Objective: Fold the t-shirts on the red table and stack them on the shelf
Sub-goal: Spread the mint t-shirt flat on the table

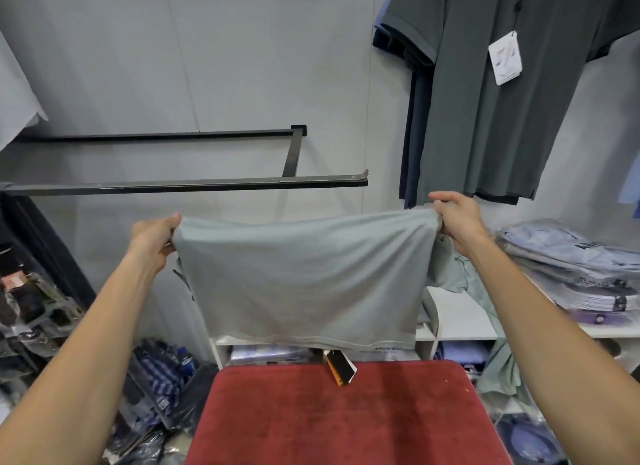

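While the red table (346, 416) stands before a white shelf (457, 322) and grey wall, left hand (154, 236) and right hand (457, 218) pinch a t-shirt (301, 277) by its top corners, hanging above the table's far edge

Perhaps "AN" on packaged shirt (575, 246)

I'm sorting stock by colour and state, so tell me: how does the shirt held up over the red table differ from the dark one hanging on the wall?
The held t-shirt is pale grey-green; the hanging shirt is dark charcoal. The held t-shirt is stretched between the left hand and right hand; the hanging shirt hangs against the wall, untouched. The held t-shirt's tag dangles below its hem; the hanging shirt's white tag sits on its front. Both are short-sleeved.
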